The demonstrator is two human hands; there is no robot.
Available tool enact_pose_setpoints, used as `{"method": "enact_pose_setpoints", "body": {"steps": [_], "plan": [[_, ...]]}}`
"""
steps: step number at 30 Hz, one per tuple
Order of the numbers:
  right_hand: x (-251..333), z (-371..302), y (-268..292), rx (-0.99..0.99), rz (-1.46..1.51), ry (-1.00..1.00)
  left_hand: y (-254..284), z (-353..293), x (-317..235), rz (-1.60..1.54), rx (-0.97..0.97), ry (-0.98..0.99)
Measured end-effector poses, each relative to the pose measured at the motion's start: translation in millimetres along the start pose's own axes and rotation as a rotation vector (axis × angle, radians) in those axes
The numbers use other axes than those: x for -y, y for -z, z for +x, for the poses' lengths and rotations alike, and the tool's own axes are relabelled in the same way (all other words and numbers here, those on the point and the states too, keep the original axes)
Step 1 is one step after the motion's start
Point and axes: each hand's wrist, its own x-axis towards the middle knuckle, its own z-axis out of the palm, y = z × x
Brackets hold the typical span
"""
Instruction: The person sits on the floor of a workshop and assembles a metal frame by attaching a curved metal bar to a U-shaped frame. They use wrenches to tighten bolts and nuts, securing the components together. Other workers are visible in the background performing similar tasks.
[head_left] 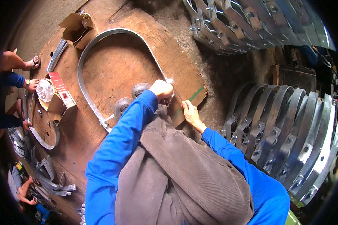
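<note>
A bent grey metal band (80, 73) lies on the wooden board in an open loop, with a bolt (109, 117) at its lower left end. My left hand (161, 90) is closed at the band's right end, and my fingers cover what they grip there. Just to the right, my right hand (192, 113) pinches the end of a thin bar (178, 95) that runs up toward my left hand. Whether this bar is part of the band or a tool, I cannot tell. My dark shoes (122, 107) stand inside the loop.
The wooden board (112, 75) lies on the ground. An open cardboard box (77, 32) and a box with a plastic bag (60, 95) stand left. A co-worker's hand (32, 85) is near another band (45, 144). Bolted bands are stacked at right (289, 131) and upper right (248, 22).
</note>
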Motion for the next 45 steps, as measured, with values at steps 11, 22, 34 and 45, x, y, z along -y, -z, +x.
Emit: {"method": "enact_pose_setpoints", "body": {"steps": [11,22,34,45], "plan": [[4,4,-1,0.006,-0.043,-0.04,8,12,-6,-0.855,0.059,0.176],[9,9,1,0.057,-0.018,-0.192,-67,55,49,-0.058,-0.366,-0.377],[97,5,53,0.28,-0.239,-0.327,-66,40,34,-0.321,-0.325,-0.199],[137,42,79,0.494,-0.037,-0.542,-62,37,42,-0.295,-0.283,-0.274]]}}
